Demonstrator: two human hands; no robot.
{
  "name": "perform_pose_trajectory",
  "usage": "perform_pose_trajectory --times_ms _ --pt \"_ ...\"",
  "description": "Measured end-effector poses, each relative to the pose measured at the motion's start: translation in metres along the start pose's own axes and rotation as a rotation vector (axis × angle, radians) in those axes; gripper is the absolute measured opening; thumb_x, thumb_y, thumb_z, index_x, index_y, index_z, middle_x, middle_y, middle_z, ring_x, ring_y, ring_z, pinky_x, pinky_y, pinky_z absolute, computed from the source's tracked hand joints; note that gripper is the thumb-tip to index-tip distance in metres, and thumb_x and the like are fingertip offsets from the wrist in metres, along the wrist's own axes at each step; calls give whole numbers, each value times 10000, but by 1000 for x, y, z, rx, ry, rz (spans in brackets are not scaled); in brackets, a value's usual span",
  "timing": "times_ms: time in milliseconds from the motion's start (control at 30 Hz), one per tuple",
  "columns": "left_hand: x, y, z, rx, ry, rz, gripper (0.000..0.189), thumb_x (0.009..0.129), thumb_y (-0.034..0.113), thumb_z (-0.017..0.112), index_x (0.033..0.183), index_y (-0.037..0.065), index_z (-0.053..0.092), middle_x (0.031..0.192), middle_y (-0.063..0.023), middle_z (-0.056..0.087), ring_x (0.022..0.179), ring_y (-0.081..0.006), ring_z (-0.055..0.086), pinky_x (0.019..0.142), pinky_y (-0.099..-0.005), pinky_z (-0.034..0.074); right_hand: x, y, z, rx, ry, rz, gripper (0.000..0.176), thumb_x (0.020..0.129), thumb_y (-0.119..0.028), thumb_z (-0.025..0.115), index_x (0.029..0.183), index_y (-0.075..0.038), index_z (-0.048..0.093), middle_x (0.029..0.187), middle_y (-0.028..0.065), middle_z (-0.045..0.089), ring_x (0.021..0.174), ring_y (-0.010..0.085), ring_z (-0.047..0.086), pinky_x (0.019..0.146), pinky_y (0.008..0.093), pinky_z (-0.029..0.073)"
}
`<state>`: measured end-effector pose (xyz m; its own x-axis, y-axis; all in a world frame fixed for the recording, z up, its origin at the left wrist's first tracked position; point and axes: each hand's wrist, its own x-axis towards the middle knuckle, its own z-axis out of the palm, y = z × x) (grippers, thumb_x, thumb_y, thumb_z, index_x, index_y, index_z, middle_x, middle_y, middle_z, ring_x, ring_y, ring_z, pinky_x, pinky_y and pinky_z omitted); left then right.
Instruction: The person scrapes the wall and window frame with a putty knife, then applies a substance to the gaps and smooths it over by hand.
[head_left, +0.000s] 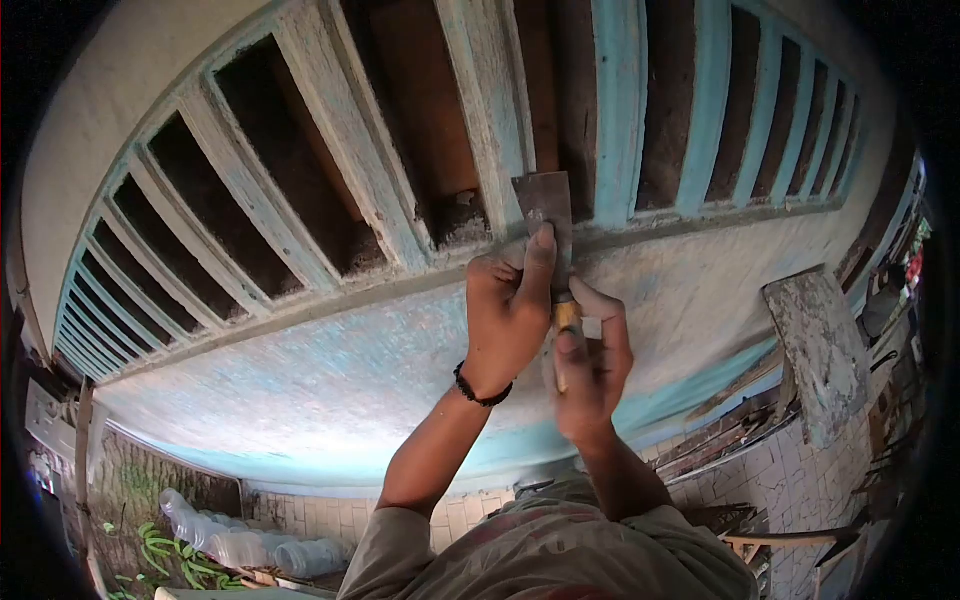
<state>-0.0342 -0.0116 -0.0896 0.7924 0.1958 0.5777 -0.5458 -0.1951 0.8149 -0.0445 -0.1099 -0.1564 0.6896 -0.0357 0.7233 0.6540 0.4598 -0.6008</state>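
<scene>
I hold a metal scraper (545, 203) with a wooden handle against a vertical slat (492, 120) of a pale blue, weathered grille. My right hand (592, 362) is wrapped around the handle. My left hand (508, 315), with a black bracelet at the wrist, presses its fingers on the back of the blade. The blade's flat edge lies at the bottom of the slat, where old paint is worn off to bare wood.
The grille (700, 110) has many slats with dark gaps between them. Under it runs a plastered wall (330, 370) with patchy blue paint. A stained board (820, 350) leans at the right. Clear plastic bottles (230, 545) lie on the ground at lower left.
</scene>
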Motion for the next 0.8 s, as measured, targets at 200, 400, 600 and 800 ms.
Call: perform_pose_trajectory --times_ms 200,400,600,800 --pt "22 18 11 -143 47 44 476 1069 195 539 629 18 499 570 55 467 547 -31 384 470 -264 271 25 -27 -6 105 -46 142 416 1029 -176 543 1364 63 479 786 -18 557 561 -1 407 520 185 299" --pt "-2 -10 18 -87 133 113 469 1065 199 541 637 16 481 570 41 440 565 -44 343 478 -286 259 -1 7 -17 -181 -7 -54 415 1034 -202 553 1344 71 511 1072 102 599 780 48 531 672 219 437" --pt "17 12 17 -117 108 81 473 1064 204 539 637 1 525 540 38 460 539 -36 359 468 -275 271 18 -21 -9 -82 -41 79 423 1032 -186 534 1359 78 482 1113 159 604 831 80 561 655 215 453" --pt "-14 -11 13 -191 120 -25 479 1056 216 558 633 -8 584 528 17 537 513 -22 469 432 -277 297 -8 14 -14 -253 -58 -117 442 1025 -193 542 1354 93 468 1144 184 599 936 134 612 715 243 509"
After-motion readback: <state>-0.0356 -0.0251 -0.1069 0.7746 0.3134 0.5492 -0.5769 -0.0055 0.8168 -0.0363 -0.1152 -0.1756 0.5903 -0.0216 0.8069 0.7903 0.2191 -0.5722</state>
